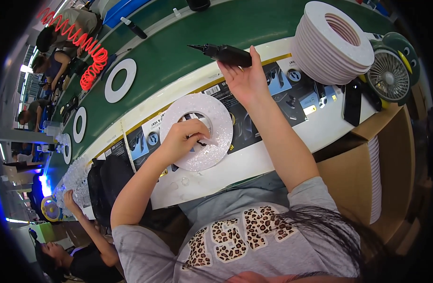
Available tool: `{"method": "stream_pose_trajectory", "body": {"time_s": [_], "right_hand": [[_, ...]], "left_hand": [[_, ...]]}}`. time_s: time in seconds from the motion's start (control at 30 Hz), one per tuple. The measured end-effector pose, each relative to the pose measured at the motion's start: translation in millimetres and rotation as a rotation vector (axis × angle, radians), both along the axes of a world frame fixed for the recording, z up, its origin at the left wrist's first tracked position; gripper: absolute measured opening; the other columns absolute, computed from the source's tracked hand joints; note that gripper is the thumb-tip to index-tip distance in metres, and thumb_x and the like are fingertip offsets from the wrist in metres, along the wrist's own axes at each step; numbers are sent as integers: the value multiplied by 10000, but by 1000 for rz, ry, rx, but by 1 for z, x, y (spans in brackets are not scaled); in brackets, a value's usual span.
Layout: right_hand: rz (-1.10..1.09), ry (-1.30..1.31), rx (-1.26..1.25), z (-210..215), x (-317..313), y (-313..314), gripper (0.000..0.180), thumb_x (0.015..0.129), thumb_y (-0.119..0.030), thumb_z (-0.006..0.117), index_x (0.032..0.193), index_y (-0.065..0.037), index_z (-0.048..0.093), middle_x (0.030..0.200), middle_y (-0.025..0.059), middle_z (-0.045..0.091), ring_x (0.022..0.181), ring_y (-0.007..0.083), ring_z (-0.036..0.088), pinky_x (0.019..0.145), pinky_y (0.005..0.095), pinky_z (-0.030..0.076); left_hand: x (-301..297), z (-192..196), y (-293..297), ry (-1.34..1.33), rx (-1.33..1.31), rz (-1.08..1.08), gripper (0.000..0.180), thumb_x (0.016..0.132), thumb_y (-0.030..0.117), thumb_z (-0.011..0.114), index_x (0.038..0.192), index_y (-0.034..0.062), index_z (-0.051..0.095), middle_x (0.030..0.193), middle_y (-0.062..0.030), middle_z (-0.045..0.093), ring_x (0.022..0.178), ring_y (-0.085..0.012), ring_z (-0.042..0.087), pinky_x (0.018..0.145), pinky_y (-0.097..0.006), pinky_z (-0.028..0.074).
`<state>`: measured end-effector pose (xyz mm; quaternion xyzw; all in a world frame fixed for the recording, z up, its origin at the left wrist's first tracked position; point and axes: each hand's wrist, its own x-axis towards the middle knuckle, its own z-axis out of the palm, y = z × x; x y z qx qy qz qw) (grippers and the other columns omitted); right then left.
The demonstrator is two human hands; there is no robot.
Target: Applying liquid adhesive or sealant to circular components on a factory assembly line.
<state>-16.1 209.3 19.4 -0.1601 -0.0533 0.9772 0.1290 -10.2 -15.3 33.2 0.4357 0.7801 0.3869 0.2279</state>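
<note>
The fingers (197,131) of the left hand (181,139) are bent narrow and press down on the inner rim of the ring (212,118), at the side of its hole nearest to the person. It looks as if the fingertips pinch or pick at something small there, but I cannot tell what. The right hand (245,80) is raised above the far part of the desk (254,160); its fingers are closed around the black tool (223,53), whose thin tip points to the left, away from the ring.

What could go wrong, in my judgement: only one side of the ring is held, so it may turn or slide on the smooth printed sheet (273,101) if the fingers pull sideways. If the tool comes down while the left fingers are so close to the hole, the tip could touch them. The rough surface may also lose grains when it is rubbed.

The ring is a flat, wide disc with a round hole, white and sparkling, with a grainy face. It lies flat near the middle of the desk, on the dark printed sheet, and its near edge is close to the desk's near edge.

Farther out, a stack of white rings (332,40) stands at the right far corner, beside a small fan (388,75). On the green belt (179,52) beyond the desk lie more white rings (121,80).
</note>
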Motion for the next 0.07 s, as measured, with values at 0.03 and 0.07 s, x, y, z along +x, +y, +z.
{"method": "stream_pose_trajectory", "body": {"time_s": [0.03, 0.07], "right_hand": [[-4, 6, 11, 0, 0, 0, 577, 922, -431, 555, 1200, 58, 425, 1235, 205, 482, 1187, 311, 507, 1064, 393, 421], [-1, 2, 2, -1, 0, 0, 576, 918, -426, 564, 1199, 58, 428, 1256, 204, 472, 1207, 313, 491, 1063, 391, 421]], "left_hand": [[-1, -1, 0, -5, 2, -5, 148, 739, -116, 587, 822, -5, 640, 817, -78, 644, 794, -215, 602, 753, -294, 471], [-1, -1, 0, -13, -13, 4, 154, 743, -118, 579, 825, -5, 644, 821, -79, 646, 803, -209, 605, 755, -294, 472]]}}
